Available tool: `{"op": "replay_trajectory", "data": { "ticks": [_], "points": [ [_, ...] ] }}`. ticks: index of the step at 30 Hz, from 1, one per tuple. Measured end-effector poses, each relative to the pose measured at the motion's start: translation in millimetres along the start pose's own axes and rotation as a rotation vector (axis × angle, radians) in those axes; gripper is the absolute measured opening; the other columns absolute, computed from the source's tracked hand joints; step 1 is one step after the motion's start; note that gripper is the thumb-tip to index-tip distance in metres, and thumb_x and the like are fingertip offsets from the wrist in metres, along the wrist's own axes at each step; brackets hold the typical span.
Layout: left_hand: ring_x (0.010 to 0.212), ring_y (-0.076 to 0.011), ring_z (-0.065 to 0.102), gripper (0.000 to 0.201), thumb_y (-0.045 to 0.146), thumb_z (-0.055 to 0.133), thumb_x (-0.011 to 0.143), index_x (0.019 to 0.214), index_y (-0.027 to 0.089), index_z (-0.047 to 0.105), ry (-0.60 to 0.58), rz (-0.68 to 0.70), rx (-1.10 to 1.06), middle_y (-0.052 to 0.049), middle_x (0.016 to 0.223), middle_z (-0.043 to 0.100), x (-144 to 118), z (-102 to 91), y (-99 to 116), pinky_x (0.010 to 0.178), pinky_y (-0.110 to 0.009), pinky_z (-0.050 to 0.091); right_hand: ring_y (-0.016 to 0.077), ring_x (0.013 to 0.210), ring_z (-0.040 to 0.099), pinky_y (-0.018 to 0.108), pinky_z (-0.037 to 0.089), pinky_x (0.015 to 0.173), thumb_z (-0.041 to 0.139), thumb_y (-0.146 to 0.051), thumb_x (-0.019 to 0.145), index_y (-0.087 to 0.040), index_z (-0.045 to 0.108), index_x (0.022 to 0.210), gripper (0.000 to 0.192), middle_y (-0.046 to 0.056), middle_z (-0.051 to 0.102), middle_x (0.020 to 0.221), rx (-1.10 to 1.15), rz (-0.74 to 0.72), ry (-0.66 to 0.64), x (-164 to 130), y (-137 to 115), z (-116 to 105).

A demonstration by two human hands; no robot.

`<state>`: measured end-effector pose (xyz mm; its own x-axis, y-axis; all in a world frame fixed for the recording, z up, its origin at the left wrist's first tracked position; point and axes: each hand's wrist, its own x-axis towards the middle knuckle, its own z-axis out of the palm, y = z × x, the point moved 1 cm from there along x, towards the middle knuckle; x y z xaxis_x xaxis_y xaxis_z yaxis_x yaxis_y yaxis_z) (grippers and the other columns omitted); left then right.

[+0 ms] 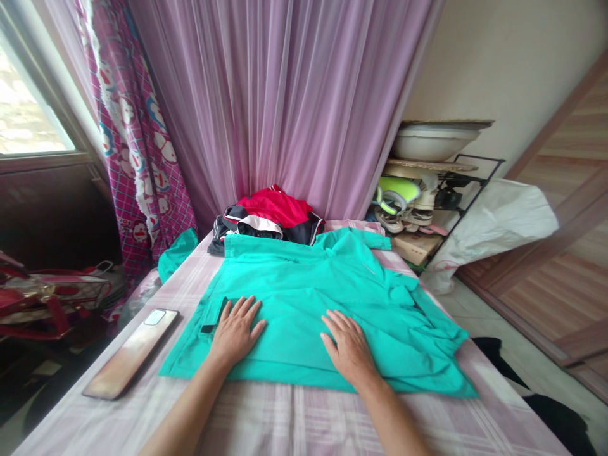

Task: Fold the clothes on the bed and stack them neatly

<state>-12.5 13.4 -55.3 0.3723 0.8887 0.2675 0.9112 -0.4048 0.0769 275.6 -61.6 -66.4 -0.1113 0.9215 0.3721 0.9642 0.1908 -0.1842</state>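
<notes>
A teal jacket [294, 329] lies spread over the table, its surface a little wrinkled on the right side. My left hand [237, 329] rests flat on its left part, fingers spread, beside a dark opening with a black strip. Palm down on the lower middle of the cloth is my right hand [349, 348], its fingers stretched out. Neither hand grips anything. At the far right, a sleeve-like part of the garment reaches toward the table's back edge.
A phone [133, 354] lies left of the jacket on the checked tablecloth [280, 418]. Behind are red and dark clothes [275, 209] in a pile. Purple curtains [304, 95] hang at the back. A shoe rack [456, 234] stands at the right.
</notes>
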Motion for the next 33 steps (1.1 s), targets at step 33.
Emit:
{"op": "replay_trajectory", "data": {
  "ticks": [33],
  "points": [
    [0.108, -0.0202, 0.069, 0.040, 0.049, 0.041, 0.096, 0.099, 0.029, 0.076, -0.011, 0.227, -0.224, -0.001, 0.108, 0.077, -41.8, -58.1, -77.4, 0.096, -0.034, 0.055, 0.0292, 0.120, 0.061, 0.048, 0.046, 0.106, 0.053, -0.058, 0.086, -0.025, 0.080, 0.101, 0.045, 0.011, 0.068, 0.127, 0.564, 0.238, -0.266, -62.5, 110.3, -70.6]
  ]
}}
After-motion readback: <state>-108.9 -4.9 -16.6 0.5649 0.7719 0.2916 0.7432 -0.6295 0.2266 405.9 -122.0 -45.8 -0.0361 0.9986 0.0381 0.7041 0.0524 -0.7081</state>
